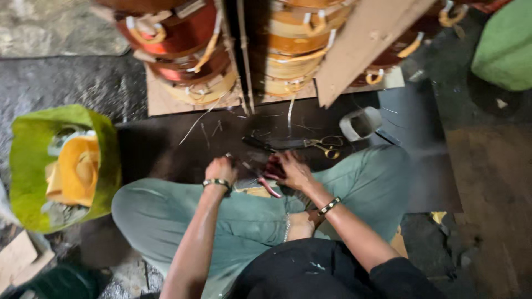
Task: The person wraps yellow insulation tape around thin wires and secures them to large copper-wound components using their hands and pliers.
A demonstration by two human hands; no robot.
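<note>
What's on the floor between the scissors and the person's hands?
In the head view, only a short stretch of dark mat lies between the scissors and the right hand, with thin scraps scattered on it. The left hand is farther away.

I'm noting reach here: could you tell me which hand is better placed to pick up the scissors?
Probably the right hand: the scissors lie just beyond it on the dark mat, while the left hand is farther off.

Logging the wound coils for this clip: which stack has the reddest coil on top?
The left stack: its top coil is deep red-orange, while the middle stack beside it is paler amber-yellow throughout.
</note>
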